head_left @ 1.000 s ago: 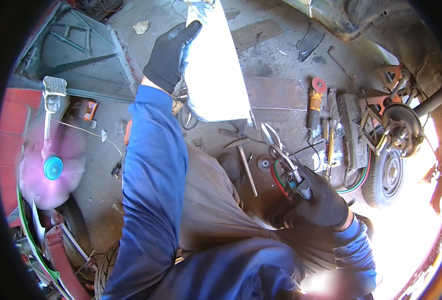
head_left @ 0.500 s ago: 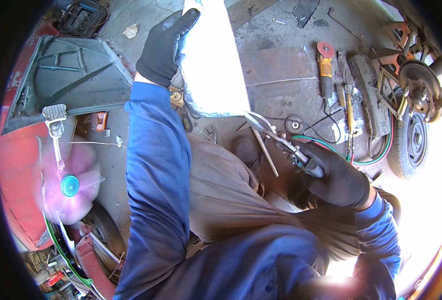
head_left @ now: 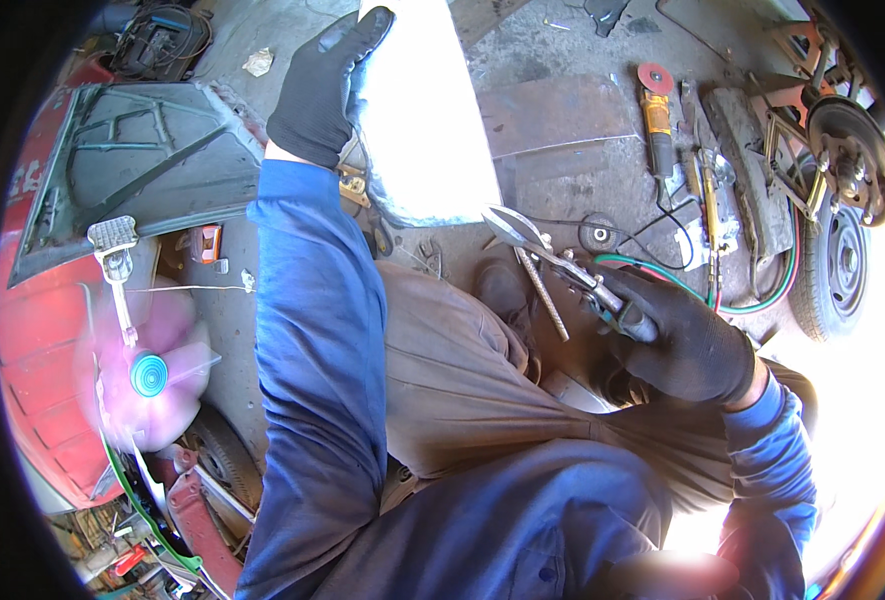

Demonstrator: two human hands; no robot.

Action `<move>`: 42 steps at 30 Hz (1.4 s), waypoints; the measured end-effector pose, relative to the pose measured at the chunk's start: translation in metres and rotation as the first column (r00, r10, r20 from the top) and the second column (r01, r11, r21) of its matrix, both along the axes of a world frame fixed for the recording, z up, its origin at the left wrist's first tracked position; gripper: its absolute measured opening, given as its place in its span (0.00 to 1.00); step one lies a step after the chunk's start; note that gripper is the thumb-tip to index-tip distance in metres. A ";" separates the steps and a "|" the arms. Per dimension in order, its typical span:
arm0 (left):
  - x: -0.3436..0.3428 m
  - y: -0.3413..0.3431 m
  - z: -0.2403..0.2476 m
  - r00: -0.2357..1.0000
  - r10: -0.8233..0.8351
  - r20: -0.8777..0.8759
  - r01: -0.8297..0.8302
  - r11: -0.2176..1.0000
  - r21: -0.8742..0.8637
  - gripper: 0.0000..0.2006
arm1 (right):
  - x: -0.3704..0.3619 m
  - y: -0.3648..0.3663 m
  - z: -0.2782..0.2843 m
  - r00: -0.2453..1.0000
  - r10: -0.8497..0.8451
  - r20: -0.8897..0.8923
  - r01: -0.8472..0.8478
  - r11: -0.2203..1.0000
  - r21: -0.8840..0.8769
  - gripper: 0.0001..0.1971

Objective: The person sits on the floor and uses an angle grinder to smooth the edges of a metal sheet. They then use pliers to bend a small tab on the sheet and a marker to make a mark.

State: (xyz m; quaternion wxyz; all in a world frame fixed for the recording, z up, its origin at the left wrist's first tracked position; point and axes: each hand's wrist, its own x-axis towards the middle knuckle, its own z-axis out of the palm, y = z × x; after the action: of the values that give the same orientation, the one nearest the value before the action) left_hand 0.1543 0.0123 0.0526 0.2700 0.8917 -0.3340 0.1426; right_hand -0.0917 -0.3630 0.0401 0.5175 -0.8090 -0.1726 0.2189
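A bright, shiny metal sheet (head_left: 427, 120) stands out in front of me, its surface washed out by glare. My left hand (head_left: 314, 95), in a black glove, grips its left edge with the thumb laid over the front. In my gloved right hand (head_left: 687, 345) are silver locking pliers (head_left: 572, 268) with long curved jaws. The jaw tips are at the sheet's lower right corner; whether they touch it I cannot tell. Just below the pliers a thin ribbed metal rod (head_left: 542, 292) slants downward.
An angle grinder (head_left: 656, 125) and a flat metal plate (head_left: 562, 115) lie on the floor ahead. Hoses (head_left: 752, 306) curve toward a wheel (head_left: 842, 270) at right. On the left are a spinning fan (head_left: 149, 375), a dark panel (head_left: 142, 150) and red bodywork (head_left: 37, 360).
My view has shifted slightly. The right hand and pliers sit a little lower and farther right in the picture, while the jaw tips stay by the sheet's corner. Both grips are unchanged.
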 end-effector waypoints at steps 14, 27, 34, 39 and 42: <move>0.008 0.005 -0.005 0.994 -0.082 0.070 0.077 0.994 0.077 0.18 | 0.001 -0.001 -0.003 1.000 0.008 0.019 -0.008 1.000 0.012 0.35; 0.030 0.038 -0.025 0.975 0.016 0.220 -0.075 0.962 0.262 0.31 | 0.002 0.002 -0.010 0.990 -0.003 0.140 0.002 1.000 0.005 0.32; 0.023 0.025 -0.015 0.979 0.016 0.204 -0.068 0.966 0.248 0.30 | 0.001 0.001 -0.007 0.998 0.022 0.057 -0.022 1.000 -0.003 0.33; 0.019 0.012 -0.012 0.930 0.296 -0.217 -0.270 0.952 0.141 0.28 | 0.003 -0.002 0.001 0.983 0.040 -0.179 -0.035 0.999 0.031 0.32; 0.017 0.009 -0.008 0.927 0.316 -0.203 -0.281 0.942 0.183 0.28 | 0.002 0.001 0.000 0.992 0.054 -0.111 -0.049 0.998 0.039 0.34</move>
State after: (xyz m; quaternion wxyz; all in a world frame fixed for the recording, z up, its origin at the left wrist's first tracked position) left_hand 0.1715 0.0214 0.0447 0.2135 0.9605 -0.1706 0.0524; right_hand -0.0900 -0.3624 0.0404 0.5352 -0.7811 -0.1682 0.2739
